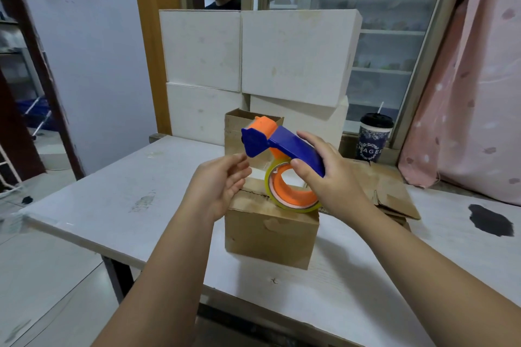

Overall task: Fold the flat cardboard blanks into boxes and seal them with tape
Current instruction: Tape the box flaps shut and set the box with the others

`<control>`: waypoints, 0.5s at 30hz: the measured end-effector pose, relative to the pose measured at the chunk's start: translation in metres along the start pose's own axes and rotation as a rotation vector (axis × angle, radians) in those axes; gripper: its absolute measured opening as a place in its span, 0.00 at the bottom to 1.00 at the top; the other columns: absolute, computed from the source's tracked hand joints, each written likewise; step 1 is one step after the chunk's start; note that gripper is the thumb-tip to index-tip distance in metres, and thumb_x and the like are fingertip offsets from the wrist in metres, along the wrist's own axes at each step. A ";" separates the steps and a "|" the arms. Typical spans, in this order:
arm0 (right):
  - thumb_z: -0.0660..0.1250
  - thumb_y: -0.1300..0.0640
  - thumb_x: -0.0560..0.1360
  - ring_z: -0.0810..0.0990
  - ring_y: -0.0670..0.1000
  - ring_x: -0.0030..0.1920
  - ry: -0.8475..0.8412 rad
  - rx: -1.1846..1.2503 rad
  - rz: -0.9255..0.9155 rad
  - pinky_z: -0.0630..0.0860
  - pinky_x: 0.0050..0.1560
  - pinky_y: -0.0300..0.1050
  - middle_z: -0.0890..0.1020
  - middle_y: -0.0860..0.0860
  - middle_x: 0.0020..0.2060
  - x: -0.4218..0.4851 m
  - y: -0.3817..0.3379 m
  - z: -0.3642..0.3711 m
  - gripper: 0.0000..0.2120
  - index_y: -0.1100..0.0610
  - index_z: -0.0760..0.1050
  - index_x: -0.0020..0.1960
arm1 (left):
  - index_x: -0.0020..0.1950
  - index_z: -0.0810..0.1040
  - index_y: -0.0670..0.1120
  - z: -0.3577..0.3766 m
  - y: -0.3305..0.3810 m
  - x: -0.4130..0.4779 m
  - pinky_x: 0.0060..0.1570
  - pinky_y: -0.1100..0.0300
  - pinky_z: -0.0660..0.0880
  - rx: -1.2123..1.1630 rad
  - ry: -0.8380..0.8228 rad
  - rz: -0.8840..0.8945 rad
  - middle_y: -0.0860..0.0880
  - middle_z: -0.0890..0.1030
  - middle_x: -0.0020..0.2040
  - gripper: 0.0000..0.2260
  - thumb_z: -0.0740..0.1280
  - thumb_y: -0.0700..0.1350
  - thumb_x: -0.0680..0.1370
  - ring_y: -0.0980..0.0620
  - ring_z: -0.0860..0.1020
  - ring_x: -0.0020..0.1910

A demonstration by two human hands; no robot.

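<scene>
A folded brown cardboard box (267, 234) stands on the white table (112, 200), its top flaps closed with a seam showing. Above it my right hand (327, 175) grips the blue handle of a blue and orange tape dispenser (282, 146) that carries a roll of clear yellowish tape (293, 200). My left hand (222, 180) is just left of the dispenser's head, with its fingertips pinching the loose clear tape end. Flat brown cardboard blanks (386, 191) lie to the right, behind my right hand. Another brown box (239, 132) with an open top stands behind the dispenser.
Stacked white boxes (282, 59) stand at the table's back edge against a window. A dark lidded drink cup (373, 138) sits on the sill at right. A black stain (490, 222) marks the table's right side. A person stands behind the boxes. A pink curtain hangs at right.
</scene>
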State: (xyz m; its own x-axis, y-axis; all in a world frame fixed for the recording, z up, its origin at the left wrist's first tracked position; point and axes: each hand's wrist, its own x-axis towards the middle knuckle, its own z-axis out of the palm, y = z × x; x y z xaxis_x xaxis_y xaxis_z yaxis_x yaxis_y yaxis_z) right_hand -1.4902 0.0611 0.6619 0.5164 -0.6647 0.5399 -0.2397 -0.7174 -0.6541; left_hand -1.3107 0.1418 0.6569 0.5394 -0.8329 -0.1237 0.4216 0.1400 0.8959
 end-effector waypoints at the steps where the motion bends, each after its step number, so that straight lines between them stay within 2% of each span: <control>1: 0.61 0.39 0.72 0.72 0.36 0.54 0.000 -0.001 0.001 0.70 0.50 0.32 0.71 0.41 0.58 0.001 0.000 0.001 0.28 0.44 0.63 0.71 | 0.47 0.80 0.44 -0.001 -0.001 0.000 0.41 0.62 0.76 -0.016 0.005 -0.002 0.49 0.85 0.38 0.04 0.66 0.41 0.77 0.55 0.84 0.39; 4: 0.64 0.41 0.75 0.72 0.38 0.55 -0.019 -0.001 0.001 0.70 0.50 0.33 0.71 0.42 0.59 0.003 0.000 0.001 0.27 0.45 0.63 0.72 | 0.46 0.80 0.43 -0.003 -0.002 0.001 0.44 0.62 0.77 -0.031 0.023 0.016 0.49 0.85 0.37 0.05 0.65 0.37 0.78 0.55 0.84 0.39; 8: 0.62 0.38 0.72 0.71 0.35 0.56 -0.093 0.044 0.024 0.69 0.48 0.29 0.69 0.39 0.59 0.003 -0.004 -0.003 0.30 0.41 0.60 0.71 | 0.45 0.80 0.41 -0.007 -0.005 0.002 0.34 0.65 0.78 -0.042 0.091 0.056 0.48 0.84 0.35 0.04 0.66 0.37 0.77 0.55 0.83 0.36; 12: 0.62 0.43 0.77 0.70 0.37 0.56 -0.213 0.000 0.040 0.69 0.53 0.33 0.69 0.42 0.59 0.008 -0.005 -0.007 0.28 0.42 0.57 0.75 | 0.42 0.80 0.42 -0.008 -0.009 0.003 0.31 0.65 0.78 -0.006 0.212 0.075 0.46 0.83 0.34 0.04 0.67 0.36 0.76 0.55 0.83 0.32; 15: 0.59 0.38 0.75 0.70 0.37 0.54 -0.217 -0.046 0.050 0.66 0.51 0.31 0.70 0.43 0.57 0.013 -0.007 -0.006 0.32 0.44 0.57 0.76 | 0.41 0.80 0.43 -0.007 -0.011 0.004 0.30 0.65 0.77 -0.005 0.261 0.090 0.48 0.83 0.32 0.03 0.70 0.40 0.75 0.56 0.82 0.30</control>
State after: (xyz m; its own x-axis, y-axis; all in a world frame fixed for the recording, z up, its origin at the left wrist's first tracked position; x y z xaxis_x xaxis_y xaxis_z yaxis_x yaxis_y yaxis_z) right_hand -1.4871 0.0565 0.6771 0.6664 -0.6427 0.3779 -0.3038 -0.6969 -0.6496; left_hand -1.3084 0.1411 0.6433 0.7442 -0.6510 -0.1500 0.3665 0.2101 0.9064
